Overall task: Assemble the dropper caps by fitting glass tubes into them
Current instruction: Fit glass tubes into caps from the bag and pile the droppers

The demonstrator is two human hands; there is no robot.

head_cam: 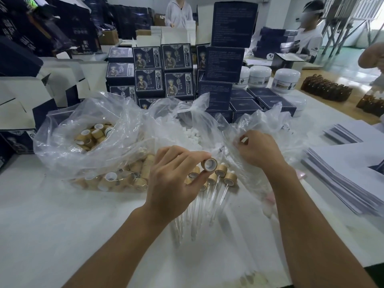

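Observation:
My left hand (176, 175) pinches a wooden dropper cap (209, 164) between thumb and forefinger, its white open end turned toward me. My right hand (258, 150) reaches into a clear plastic bag (268, 125) on the right, fingers curled on the plastic; what the fingers hold inside the bag is hidden. Between the hands, several assembled droppers (220, 183) lie on the white table (62, 215), wooden caps away from me and glass tubes pointing at me.
A clear bag of loose wooden caps (104, 163) lies at the left. A bag of small white pieces (191, 134) sits at centre back. Dark blue boxes (166, 73) are stacked behind. White jars (285, 79), brown bottles (326, 88), paper stacks (353, 173) lie right. People stand beyond.

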